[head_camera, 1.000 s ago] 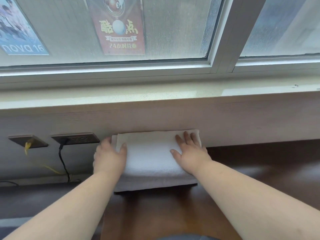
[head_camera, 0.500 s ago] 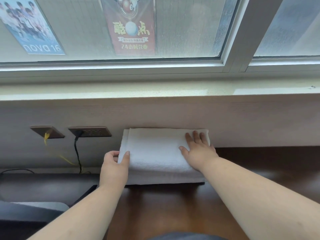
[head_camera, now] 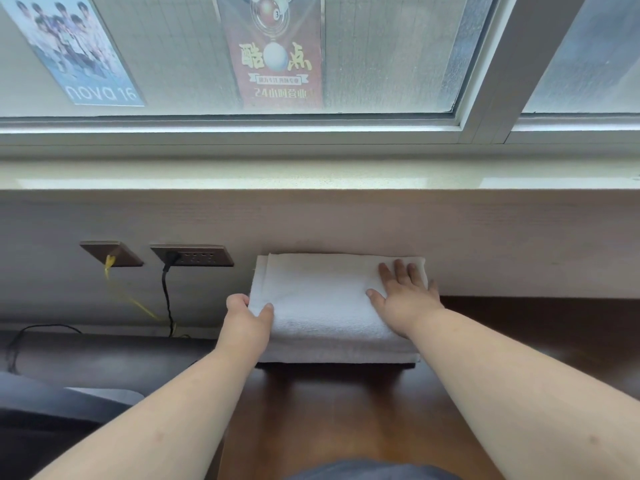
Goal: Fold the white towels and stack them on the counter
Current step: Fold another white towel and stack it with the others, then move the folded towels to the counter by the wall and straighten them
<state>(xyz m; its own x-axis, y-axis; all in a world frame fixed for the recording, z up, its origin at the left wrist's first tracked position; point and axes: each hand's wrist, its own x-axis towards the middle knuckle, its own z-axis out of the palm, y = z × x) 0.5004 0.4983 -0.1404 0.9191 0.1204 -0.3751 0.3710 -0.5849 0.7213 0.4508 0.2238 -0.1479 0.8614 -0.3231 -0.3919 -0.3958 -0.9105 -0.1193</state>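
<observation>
1. I see the stack of folded white towels (head_camera: pixel 325 306) sitting on the dark wooden tabletop (head_camera: pixel 346 410), its far edge pushed up against the wall panel (head_camera: pixel 485 237) under the windowsill (head_camera: pixel 311 174).
2. My right hand (head_camera: pixel 405 299) lies flat on the top towel's right side, fingers straight and spread, palm pressing down. I would keep that pressure light and even, so the pile stays pinned without squashing the folds.
3. My left hand (head_camera: pixel 247 317) pinches the near-left corner of the stack, thumb on top and fingers curled round the left edge. I cannot tell how many layers it has caught.
4. At the far-left corner the layers look slightly staggered, one edge showing past another. I judge the step in hand to be squaring the pile, so I would nudge that left edge inward with the left hand while the right holds the top still.
5. I would push along the tabletop and not lift, since lifting a corner could open the fold.
6. The pile sits close to the tabletop's left end, so I would keep any shove small and directed toward the wall.
7. The black cable (head_camera: pixel 166 292) and yellow cable (head_camera: pixel 131 299) hang from the wall sockets (head_camera: pixel 194 256) to the left, apart from the towels; I would keep my left elbow clear of them.
</observation>
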